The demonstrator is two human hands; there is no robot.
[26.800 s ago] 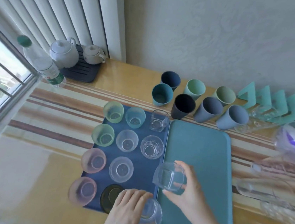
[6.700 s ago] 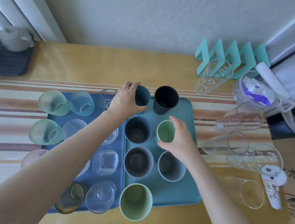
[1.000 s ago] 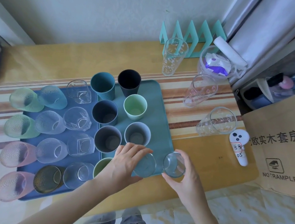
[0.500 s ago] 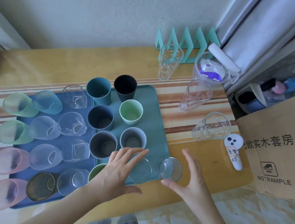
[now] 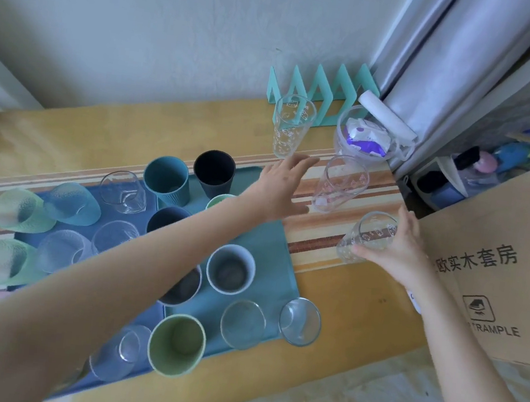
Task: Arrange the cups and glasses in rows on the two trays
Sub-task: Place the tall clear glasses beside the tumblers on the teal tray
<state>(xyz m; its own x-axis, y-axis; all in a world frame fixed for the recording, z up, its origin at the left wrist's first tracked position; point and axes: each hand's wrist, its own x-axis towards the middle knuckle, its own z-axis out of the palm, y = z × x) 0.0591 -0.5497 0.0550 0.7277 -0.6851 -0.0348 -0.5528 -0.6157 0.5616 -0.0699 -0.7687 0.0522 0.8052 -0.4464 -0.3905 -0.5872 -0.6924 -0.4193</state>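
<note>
My right hand (image 5: 405, 250) grips a tall clear printed glass (image 5: 368, 237) standing on the table right of the teal tray (image 5: 278, 262). My left hand (image 5: 280, 186) stretches open over the tray's far right corner, just short of a second tall printed glass (image 5: 340, 184); a third (image 5: 290, 126) stands behind it. Two short clear glasses (image 5: 243, 324) (image 5: 300, 320) sit at the teal tray's near edge, beside solid-coloured cups such as the grey one (image 5: 231, 269). The dark blue tray (image 5: 123, 214) on the left holds tinted and clear glasses, partly hidden by my left arm.
A clear jug (image 5: 363, 139) with a packet inside and a teal zigzag rack (image 5: 322, 88) stand at the back right. A cardboard box (image 5: 492, 279) presses against the table's right end. A curtain (image 5: 445, 56) hangs behind. The table's near edge runs just below the trays.
Both hands left the two short glasses at the teal tray's near edge and moved up and right. My right hand closed on a tall printed glass; my left reaches open toward another.
</note>
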